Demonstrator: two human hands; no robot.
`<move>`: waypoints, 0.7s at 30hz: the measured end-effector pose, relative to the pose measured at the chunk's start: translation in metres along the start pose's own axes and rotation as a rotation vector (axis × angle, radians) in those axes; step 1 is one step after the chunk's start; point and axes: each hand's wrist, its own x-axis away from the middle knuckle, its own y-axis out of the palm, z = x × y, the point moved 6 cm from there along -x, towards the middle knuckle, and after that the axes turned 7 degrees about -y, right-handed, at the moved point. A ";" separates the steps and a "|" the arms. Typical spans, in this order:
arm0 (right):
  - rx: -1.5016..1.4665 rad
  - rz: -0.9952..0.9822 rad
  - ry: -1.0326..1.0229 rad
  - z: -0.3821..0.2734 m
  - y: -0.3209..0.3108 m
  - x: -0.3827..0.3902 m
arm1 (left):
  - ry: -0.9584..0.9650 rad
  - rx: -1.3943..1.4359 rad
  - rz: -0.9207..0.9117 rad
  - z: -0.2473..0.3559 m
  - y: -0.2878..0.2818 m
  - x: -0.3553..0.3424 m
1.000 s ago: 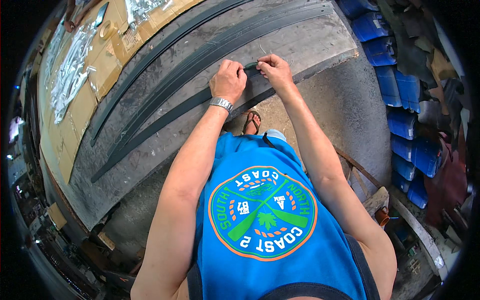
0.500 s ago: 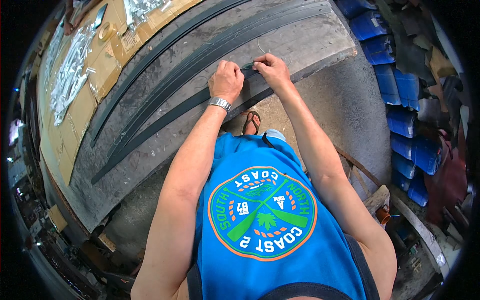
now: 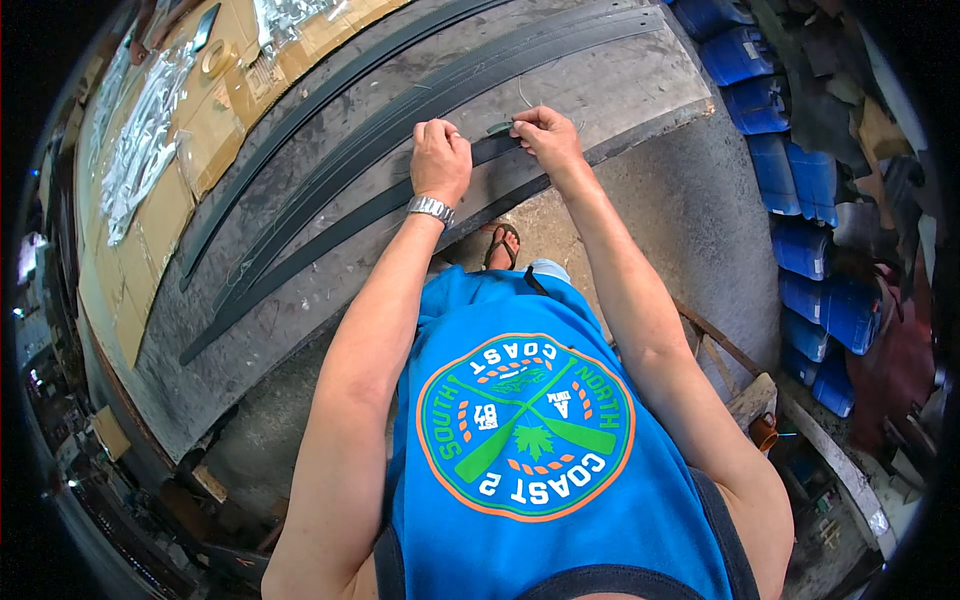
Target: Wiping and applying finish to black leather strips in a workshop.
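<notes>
A long black strip (image 3: 300,283) lies across the grey work table close to its near edge, its upper right part reaching under my hands. My right hand (image 3: 550,140) is closed in a pinch at a small dark green object (image 3: 499,129), whose exact kind I cannot tell. My left hand (image 3: 440,162), with a metal watch on the wrist, is above the strip, fingers curled together. What its fingertips hold, if anything, is too small to make out. Beyond the hands lie more black strips (image 3: 400,112) with pale stitching and loose threads.
Cardboard (image 3: 215,130) covers the table's far left, bearing white strips (image 3: 150,140), a tape roll (image 3: 216,60) and a phone (image 3: 207,27). Another person's hand (image 3: 139,50) shows there. Blue containers (image 3: 770,165) line the right. The table's near edge (image 3: 640,142) runs below my hands.
My left hand has drawn a little left and up, widening the gap between the hands. My right hand has shifted slightly right, with the green object beside its fingertips.
</notes>
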 end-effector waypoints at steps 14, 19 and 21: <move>-0.153 0.025 0.101 0.006 -0.015 -0.001 | -0.038 -0.614 -0.102 -0.125 -0.111 0.113; -0.118 -0.001 0.119 0.001 -0.016 -0.004 | -0.336 -0.582 0.016 -0.209 -0.177 0.118; -0.149 -0.020 0.140 -0.001 -0.017 -0.005 | -0.344 -0.522 0.031 -0.210 -0.175 0.118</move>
